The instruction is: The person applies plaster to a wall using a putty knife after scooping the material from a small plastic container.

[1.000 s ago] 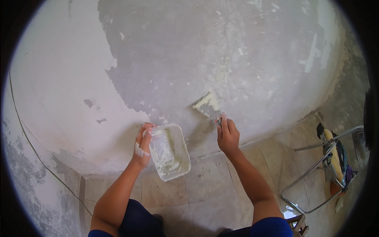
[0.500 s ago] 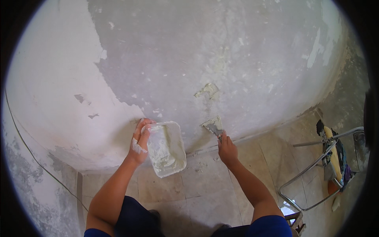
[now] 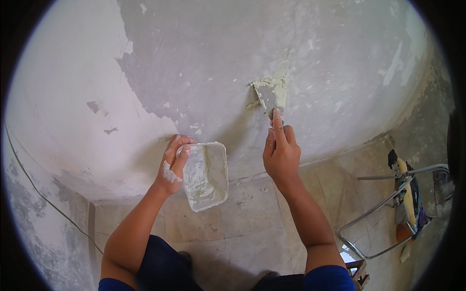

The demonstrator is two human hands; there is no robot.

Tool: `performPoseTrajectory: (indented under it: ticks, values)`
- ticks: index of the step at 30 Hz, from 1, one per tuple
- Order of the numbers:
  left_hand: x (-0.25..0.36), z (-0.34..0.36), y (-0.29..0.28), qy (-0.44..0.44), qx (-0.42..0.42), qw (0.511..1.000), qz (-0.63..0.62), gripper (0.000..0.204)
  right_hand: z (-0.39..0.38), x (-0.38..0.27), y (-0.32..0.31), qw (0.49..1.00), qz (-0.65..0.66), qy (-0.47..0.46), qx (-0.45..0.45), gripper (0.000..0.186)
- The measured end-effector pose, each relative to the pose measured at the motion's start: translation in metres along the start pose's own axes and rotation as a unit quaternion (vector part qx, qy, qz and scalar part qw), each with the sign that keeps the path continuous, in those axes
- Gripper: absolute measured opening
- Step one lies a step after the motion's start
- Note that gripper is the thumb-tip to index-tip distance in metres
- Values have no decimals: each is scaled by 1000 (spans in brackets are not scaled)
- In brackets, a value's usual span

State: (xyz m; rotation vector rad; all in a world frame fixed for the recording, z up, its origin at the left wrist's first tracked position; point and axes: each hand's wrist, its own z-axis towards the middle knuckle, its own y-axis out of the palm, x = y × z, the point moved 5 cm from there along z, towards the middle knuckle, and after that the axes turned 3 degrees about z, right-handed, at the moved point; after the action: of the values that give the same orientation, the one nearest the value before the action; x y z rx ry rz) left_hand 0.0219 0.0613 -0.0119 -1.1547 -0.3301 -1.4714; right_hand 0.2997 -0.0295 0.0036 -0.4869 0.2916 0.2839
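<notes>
My left hand [image 3: 174,162], smeared with white putty, grips the rim of a clear plastic tub [image 3: 218,179] at its upper left corner. Pale putty [image 3: 198,180] coats the tub's bottom and sides. My right hand [image 3: 282,150] is closed round the handle of a putty knife [image 3: 268,97], its index finger stretched along the tool. The blade lies against the grey wall [image 3: 194,58], with wet pale putty [image 3: 279,82] along its far edge and right side. A small dab of putty sticks out at the blade's left. The handle is mostly hidden under my fingers.
White paint [image 3: 63,87] covers the wall's left part, with a ragged edge against the grey. A thin cable [image 3: 46,198] runs down the left wall. On the tiled floor [image 3: 247,213] at the right stands a metal-framed chair [image 3: 374,213] with cloths on it. Nearby is a small wooden object [image 3: 358,271].
My right hand has moved up with the putty knife, bringing its blade onto the putty patch on the wall. The tub has stayed nearly in place in my left hand.
</notes>
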Motion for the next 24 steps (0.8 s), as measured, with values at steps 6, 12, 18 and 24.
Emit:
performPoseTrajectory:
  ticks: [6, 12, 18, 24]
  values:
    - [12, 0, -7, 0, 6, 1000, 14, 31, -69, 9, 13, 986, -58, 44, -149, 58]
    - [3, 0, -5, 19, 15, 999, 33, 32, -115, 20, 5, 970, -7, 74, -232, 55]
    - [16, -1, -5, 25, 16, 999, 13, 33, -75, 19, -9, 991, 70, -49, -101, 57]
    - [18, 0, -3, 11, 33, 999, 0, 33, -46, 37, 61, 998, -52, -24, -20, 61]
